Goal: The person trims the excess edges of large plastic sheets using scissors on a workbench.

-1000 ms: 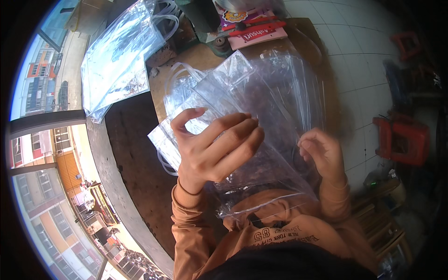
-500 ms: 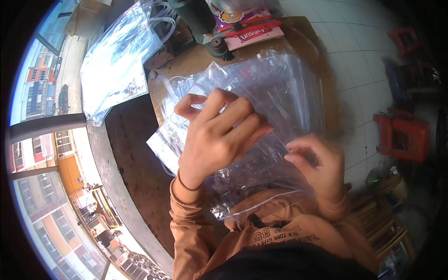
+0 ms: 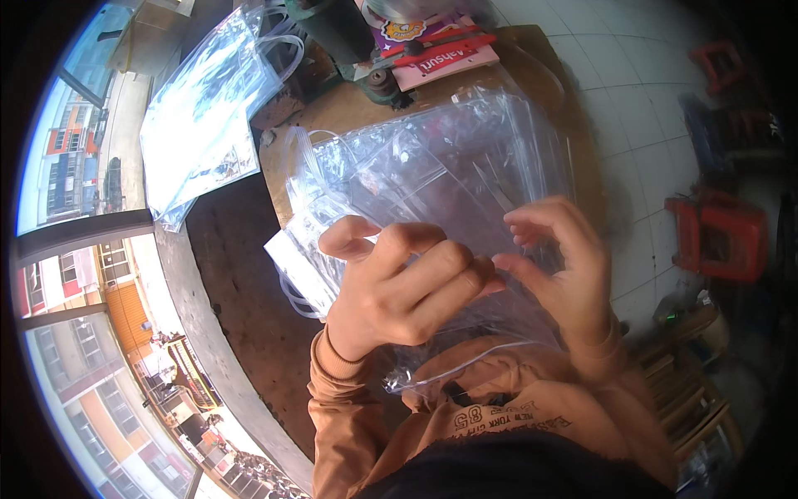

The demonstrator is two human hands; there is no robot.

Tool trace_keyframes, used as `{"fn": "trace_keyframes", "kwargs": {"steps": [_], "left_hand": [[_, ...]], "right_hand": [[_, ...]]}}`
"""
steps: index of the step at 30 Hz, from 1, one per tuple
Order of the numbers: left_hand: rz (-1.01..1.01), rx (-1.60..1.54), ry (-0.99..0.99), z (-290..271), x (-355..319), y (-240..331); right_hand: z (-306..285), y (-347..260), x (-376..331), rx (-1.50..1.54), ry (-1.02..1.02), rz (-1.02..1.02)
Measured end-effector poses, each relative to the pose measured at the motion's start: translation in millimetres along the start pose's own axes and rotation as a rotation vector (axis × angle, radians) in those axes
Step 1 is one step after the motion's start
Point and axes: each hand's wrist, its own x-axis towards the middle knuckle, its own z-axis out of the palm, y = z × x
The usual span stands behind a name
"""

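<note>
Clear plastic bags (image 3: 432, 158) lie in a stack on the wooden table, with thin clear tube-like handles (image 3: 299, 150) at their left side. The nearest sheet hangs over the table's near edge onto my lap. My left hand (image 3: 407, 287) is above the bags, back upward, fingers curled in; whatever it may hold is hidden. Close to its fingertips, on the right, is my right hand (image 3: 569, 266). Its thumb and fingers are bent but apart, and I see nothing between them.
More clear bags (image 3: 204, 125) lie at the far left. Beyond the stack stand a green metal machine (image 3: 337, 33), a red-handled tool (image 3: 440, 50) and a pink packet (image 3: 445, 66). A red plastic stool (image 3: 719, 237) is on the tiled floor at right.
My left hand has come down toward me and slightly right. My right hand has risen a little, its fingers spreading from the thumb. The two hands are closer together.
</note>
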Motion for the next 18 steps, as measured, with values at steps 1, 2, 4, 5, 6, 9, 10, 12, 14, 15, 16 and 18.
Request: {"fn": "trace_keyframes", "kwargs": {"steps": [1, 2, 4, 5, 6, 9, 10, 12, 14, 15, 16, 18], "left_hand": [[-0.004, 0.010, 0.009, -2.6, -1.0, 3.2], [-0.023, 0.039, 0.009, -3.7, -2.0, 6.2], [-0.047, 0.065, 0.013, -5.5, -2.8, 8.1], [-0.050, 0.061, 0.017, -6.1, -2.9, 7.8], [-0.036, 0.022, 0.027, -6.4, -1.8, 5.5], [-0.017, -0.012, 0.033, -5.7, -1.6, 4.0], [-0.014, -0.010, 0.032, -5.3, -2.0, 4.6], [-0.004, 0.015, 0.034, -5.7, -3.3, 5.2], [0.004, 0.022, 0.042, -5.8, -3.9, 6.3], [0.007, 0.017, 0.049, -5.3, -4.0, 7.0], [0.009, 0.012, 0.055, -5.0, -4.2, 8.1], [-0.027, 0.052, 0.055, -5.6, -6.7, 12.5]], "right_hand": [[0.8, 1.3, 1.0, 0.047, -0.025, 0.009], [1.8, 5.1, 1.0, 0.092, -0.049, 0.018], [3.8, 6.2, 0.4, 0.199, -0.068, 0.096], [5.3, 4.8, -0.6, 0.259, -0.064, 0.167], [6.4, 3.9, -1.2, 0.320, -0.059, 0.237], [6.4, 4.4, -0.7, 0.383, -0.075, 0.316], [7.0, 6.1, -1.5, 0.275, -0.068, 0.226], [9.7, 9.5, -2.6, 0.054, -0.054, 0.043], [11.5, 3.7, 1.7, -0.015, -0.026, -0.054], [12.0, 2.0, 3.5, -0.050, -0.012, -0.102], [11.5, 2.3, 4.0, -0.073, -0.008, -0.125], [11.5, 2.3, 4.6, -0.113, -0.002, -0.171]]}}
